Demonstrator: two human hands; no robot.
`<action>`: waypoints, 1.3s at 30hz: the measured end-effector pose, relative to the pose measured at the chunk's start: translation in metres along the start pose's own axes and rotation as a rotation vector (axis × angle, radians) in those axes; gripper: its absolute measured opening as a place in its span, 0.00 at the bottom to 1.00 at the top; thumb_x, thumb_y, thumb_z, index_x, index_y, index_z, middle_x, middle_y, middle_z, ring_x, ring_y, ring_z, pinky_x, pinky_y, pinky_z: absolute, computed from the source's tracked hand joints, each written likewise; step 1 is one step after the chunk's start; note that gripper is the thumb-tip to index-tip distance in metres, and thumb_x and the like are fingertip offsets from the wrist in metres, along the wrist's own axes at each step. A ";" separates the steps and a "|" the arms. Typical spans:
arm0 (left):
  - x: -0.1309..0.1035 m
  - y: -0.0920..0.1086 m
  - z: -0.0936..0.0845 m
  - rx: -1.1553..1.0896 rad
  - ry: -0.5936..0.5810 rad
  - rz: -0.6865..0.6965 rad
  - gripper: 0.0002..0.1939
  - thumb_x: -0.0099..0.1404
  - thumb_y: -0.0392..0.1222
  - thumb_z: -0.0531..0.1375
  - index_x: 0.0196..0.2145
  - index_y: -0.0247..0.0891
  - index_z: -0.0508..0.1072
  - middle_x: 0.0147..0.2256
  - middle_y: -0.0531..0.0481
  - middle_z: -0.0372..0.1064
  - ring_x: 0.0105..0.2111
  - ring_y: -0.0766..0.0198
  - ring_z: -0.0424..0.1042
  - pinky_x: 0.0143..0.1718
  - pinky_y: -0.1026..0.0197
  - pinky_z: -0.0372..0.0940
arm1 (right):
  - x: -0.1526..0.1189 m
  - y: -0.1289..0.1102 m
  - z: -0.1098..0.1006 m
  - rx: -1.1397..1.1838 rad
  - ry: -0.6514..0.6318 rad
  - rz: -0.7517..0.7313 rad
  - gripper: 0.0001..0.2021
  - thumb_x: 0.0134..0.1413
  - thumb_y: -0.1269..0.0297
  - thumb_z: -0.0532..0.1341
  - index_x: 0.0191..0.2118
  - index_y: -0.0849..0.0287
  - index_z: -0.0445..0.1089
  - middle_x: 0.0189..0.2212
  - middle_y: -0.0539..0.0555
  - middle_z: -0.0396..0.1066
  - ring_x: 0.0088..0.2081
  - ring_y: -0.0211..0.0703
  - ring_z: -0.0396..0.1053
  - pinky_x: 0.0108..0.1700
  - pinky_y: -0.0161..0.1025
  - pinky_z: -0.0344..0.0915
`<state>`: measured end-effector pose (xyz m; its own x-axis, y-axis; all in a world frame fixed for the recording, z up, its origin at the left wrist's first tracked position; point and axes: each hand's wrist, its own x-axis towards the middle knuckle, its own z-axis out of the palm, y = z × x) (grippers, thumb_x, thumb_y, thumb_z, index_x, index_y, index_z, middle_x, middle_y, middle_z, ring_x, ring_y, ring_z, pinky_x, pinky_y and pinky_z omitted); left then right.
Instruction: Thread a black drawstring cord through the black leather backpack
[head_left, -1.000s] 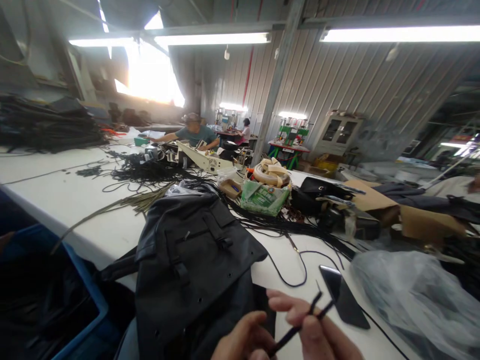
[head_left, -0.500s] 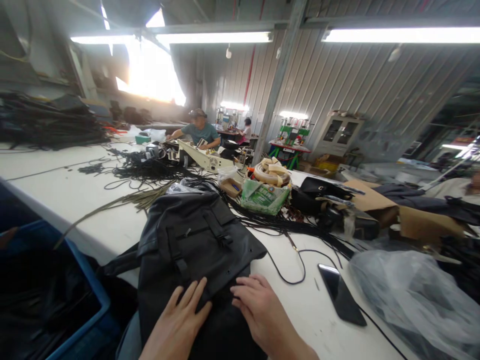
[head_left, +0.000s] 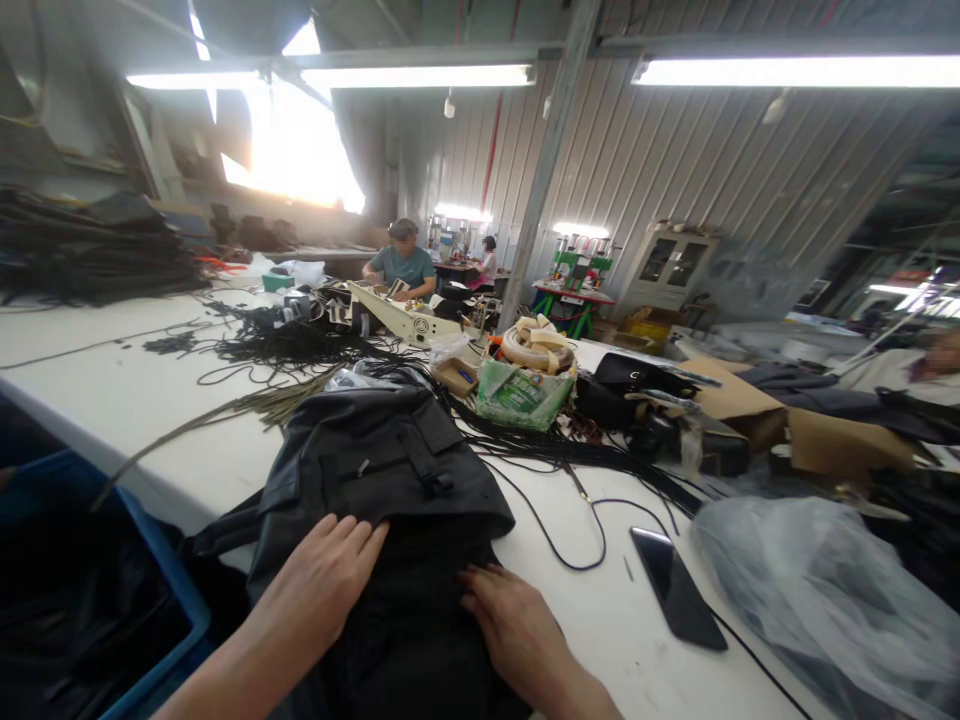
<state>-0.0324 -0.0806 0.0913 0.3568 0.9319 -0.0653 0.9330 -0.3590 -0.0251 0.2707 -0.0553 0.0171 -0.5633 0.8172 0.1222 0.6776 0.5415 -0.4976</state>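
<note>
A black backpack [head_left: 375, 450] with a zip and buckled straps lies on the white table, leaning toward me. My left hand [head_left: 334, 565] is closed on the lower edge of its flap, the thumb hidden underneath. The flap is lifted a little there, and dark fabric of the bag's body shows below it. On the right side of the body rests my right hand [head_left: 514, 625], fingers together and loosely extended against the fabric, gripping nothing that I can see.
A phone [head_left: 675, 590] and a clear plastic bag [head_left: 825, 590] lie on the right. Black cords [head_left: 592, 470] run behind the backpack, near a green box [head_left: 525, 400] holding rolls of tape. A blue crate [head_left: 180, 590] stands at lower left. A co-worker [head_left: 405, 265] sits across the table.
My left hand has moved up and left from lying flat on the bag to grasping the flap's edge, which has lifted. My right hand stays by the bag's right side, fingers closer together.
</note>
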 end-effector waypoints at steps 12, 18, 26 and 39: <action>-0.003 -0.006 -0.020 -0.093 -0.124 -0.450 0.30 0.78 0.38 0.57 0.75 0.40 0.67 0.47 0.33 0.84 0.47 0.37 0.85 0.43 0.47 0.72 | -0.003 0.000 -0.011 0.256 0.065 0.126 0.14 0.78 0.59 0.59 0.52 0.53 0.83 0.49 0.56 0.85 0.50 0.55 0.81 0.54 0.43 0.72; 0.018 0.021 -0.036 0.277 0.064 -0.225 0.23 0.69 0.20 0.53 0.51 0.27 0.84 0.54 0.26 0.77 0.54 0.36 0.76 0.53 0.41 0.68 | -0.001 -0.004 -0.019 0.477 0.070 0.205 0.18 0.80 0.51 0.56 0.49 0.52 0.82 0.45 0.55 0.85 0.48 0.54 0.83 0.49 0.41 0.71; 0.004 0.015 0.030 -0.016 -0.159 0.021 0.10 0.72 0.35 0.66 0.47 0.33 0.87 0.44 0.34 0.83 0.46 0.46 0.80 0.51 0.50 0.69 | 0.005 0.006 -0.015 0.580 0.119 0.271 0.13 0.79 0.52 0.58 0.46 0.54 0.74 0.45 0.56 0.86 0.49 0.55 0.83 0.52 0.44 0.69; -0.017 0.004 0.037 -0.237 -0.071 0.083 0.30 0.71 0.36 0.60 0.69 0.31 0.74 0.66 0.28 0.72 0.65 0.42 0.71 0.74 0.39 0.54 | 0.004 0.010 -0.016 0.782 0.120 0.321 0.22 0.70 0.41 0.68 0.42 0.59 0.81 0.42 0.57 0.85 0.47 0.55 0.80 0.49 0.44 0.71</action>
<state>-0.0365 -0.1001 0.0551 0.4361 0.8908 -0.1277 0.8887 -0.4040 0.2168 0.2830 -0.0436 0.0261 -0.3161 0.9469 -0.0583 0.2499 0.0238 -0.9680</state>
